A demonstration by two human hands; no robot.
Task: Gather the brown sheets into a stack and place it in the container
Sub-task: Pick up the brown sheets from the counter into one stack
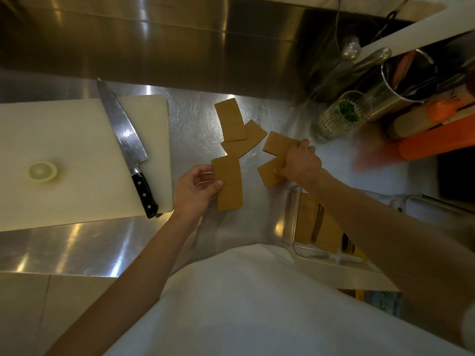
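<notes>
Steel desk (200, 129): shiny metal surface carrying everything, with a steel back wall behind it.
Left hand (196, 187): thumb and fingers pinch the left edge of one brown sheet (228, 185), which lies lengthwise just in front of the person.
Right hand (299, 161): fingers curled over two brown sheets, an upper sheet (277, 145) and a lower sheet (270, 173), crossed under the palm; the fingers press on them, though whether they lift off the desk cannot be told.
Loose sheets: two more lie between the hands and farther back, a far sheet (230, 120) overlapping a tilted sheet (244, 142); the tilted one touches the top of the sheet in the left hand.
Container (293, 217): clear, rectangular, at the near right edge of the desk, partly hidden under the right forearm; brown sheets already lie inside it.
Cutting board (64, 155): white, on the left, with a large black-handled knife (126, 147) lying across it and a pale round slice (42, 171) near its left part.
Far right: a ribbed glass (339, 116) with something green in it, and a metal holder (401, 83) of utensils.
</notes>
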